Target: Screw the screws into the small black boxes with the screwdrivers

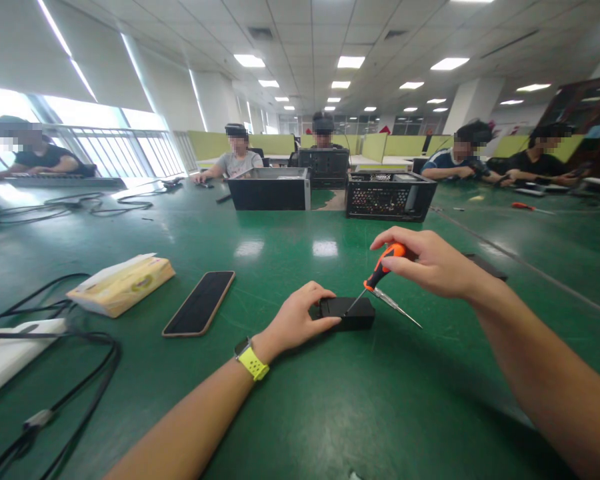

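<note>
A small black box (357, 315) lies on the green table in front of me. My left hand (305, 312) grips its left end, thumb on the near side and fingers at the far side. My right hand (420, 257) is closed round the orange and black handle of a screwdriver (380, 272). The screwdriver slants down to the left, and its tip meets the top of the box near my left thumb. A second thin tool with a clear handle and metal shaft (397, 308) points down to the right below my right hand; how it is held is partly hidden.
On the left are a phone (200, 303), a tissue pack (123, 283), a white power strip (20, 353) and black cables (100, 380). Computer cases (273, 190) stand at the back. A flat dark object (487, 267) lies behind my right wrist. Several people sit around the table.
</note>
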`<state>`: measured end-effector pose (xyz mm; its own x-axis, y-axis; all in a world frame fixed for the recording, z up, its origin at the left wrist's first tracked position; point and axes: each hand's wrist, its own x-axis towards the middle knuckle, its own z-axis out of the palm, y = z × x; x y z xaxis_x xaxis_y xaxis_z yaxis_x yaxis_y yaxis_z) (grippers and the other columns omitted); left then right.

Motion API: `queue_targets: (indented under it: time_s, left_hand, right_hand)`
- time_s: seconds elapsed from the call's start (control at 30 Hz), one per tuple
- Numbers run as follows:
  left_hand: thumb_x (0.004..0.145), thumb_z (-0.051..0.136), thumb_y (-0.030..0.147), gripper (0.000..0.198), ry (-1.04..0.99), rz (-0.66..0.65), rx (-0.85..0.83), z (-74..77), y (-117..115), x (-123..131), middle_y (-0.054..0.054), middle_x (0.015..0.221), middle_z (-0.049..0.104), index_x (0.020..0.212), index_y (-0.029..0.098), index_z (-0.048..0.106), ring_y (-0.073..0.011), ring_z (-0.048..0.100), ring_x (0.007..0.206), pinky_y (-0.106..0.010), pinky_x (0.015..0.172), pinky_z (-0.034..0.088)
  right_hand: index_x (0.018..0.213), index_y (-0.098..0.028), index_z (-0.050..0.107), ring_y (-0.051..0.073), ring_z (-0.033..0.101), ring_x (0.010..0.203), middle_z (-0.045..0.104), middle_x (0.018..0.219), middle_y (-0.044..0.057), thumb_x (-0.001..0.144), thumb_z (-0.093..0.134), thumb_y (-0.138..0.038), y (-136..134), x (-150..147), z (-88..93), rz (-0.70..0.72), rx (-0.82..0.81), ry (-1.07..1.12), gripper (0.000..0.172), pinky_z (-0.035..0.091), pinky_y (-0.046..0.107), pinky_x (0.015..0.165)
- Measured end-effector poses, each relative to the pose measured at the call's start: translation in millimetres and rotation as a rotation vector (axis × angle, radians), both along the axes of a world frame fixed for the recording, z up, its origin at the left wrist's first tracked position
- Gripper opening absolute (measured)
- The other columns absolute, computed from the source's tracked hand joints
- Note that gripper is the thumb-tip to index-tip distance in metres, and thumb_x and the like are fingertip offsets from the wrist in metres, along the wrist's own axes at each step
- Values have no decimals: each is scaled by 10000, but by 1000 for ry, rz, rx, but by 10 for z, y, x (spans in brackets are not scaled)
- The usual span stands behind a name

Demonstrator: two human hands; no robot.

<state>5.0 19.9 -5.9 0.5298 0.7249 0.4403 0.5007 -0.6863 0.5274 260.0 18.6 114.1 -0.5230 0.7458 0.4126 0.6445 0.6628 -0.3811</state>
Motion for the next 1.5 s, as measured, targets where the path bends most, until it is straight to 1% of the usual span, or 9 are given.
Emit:
queue_targets:
  time_s: [0.2,0.37,0.47,0.83,0.93,1.03,1.17,1.33,1.5]
  left_hand:
    - [811,686,334,334,0,-4,-4,5,6,1,-56,983,579,1102,188,613,-192,550,901,-324,818,450]
    - [810,687,327,324,5,-1,-3,12,-4,6,-54,973,577,1092,186,615,-192,548,897,-319,813,447]
    - [809,689,333,327,7,1,-8,12,-8,8,-55,969,578,1089,180,617,-192,548,892,-319,809,447]
    - [808,690,327,327,11,8,-10,11,-4,4,-52,973,576,1092,185,614,-191,547,892,-318,804,448]
    - [807,691,327,332,9,7,-9,10,-4,5,-52,977,575,1096,185,612,-190,548,895,-318,808,448]
    - [806,693,325,331,7,5,-12,15,-9,9,-54,979,575,1092,178,615,-190,547,899,-317,811,446]
    - [809,689,325,329,11,8,-15,21,-12,8,-53,974,573,1094,176,615,-190,545,894,-313,805,444]
    - [810,684,334,336,6,8,-9,12,-11,-1,-53,978,572,1097,176,609,-187,547,889,-310,803,444]
    - [805,677,322,322,10,9,5,13,-8,8,-58,973,579,1084,177,607,-196,549,886,-316,797,447]
  right_hand:
    - [974,-173,620,138,504,587,584,677,-13,848,458,-255,2,15,13,53,-2,-32,221,358,248,574]
    - [955,-190,637,131,487,523,567,594,-30,872,532,-444,4,-19,-19,-31,25,-22,287,330,243,524]
    - [914,-195,646,124,480,508,557,568,-36,884,529,-449,12,-29,-30,-52,25,-15,281,335,240,520]
    - [1137,-171,575,130,569,630,653,849,20,832,589,-288,24,52,-3,57,-72,2,328,426,228,564]
    - [1176,-182,557,129,569,625,655,836,12,824,617,-319,29,36,-24,61,-83,10,383,424,224,556]
    - [1102,-190,603,117,533,570,622,706,-17,842,606,-401,27,1,-43,43,-67,45,336,387,214,517]
    - [921,-172,661,99,474,520,569,614,-26,852,578,-393,30,-1,-35,31,-43,97,246,350,211,491]
    - [872,-165,675,119,507,539,614,648,-3,796,596,-339,118,67,-59,-161,20,188,206,366,226,506]
    - [832,-199,675,128,529,556,627,638,-16,736,610,-282,290,52,-247,-258,7,-75,142,346,226,521]
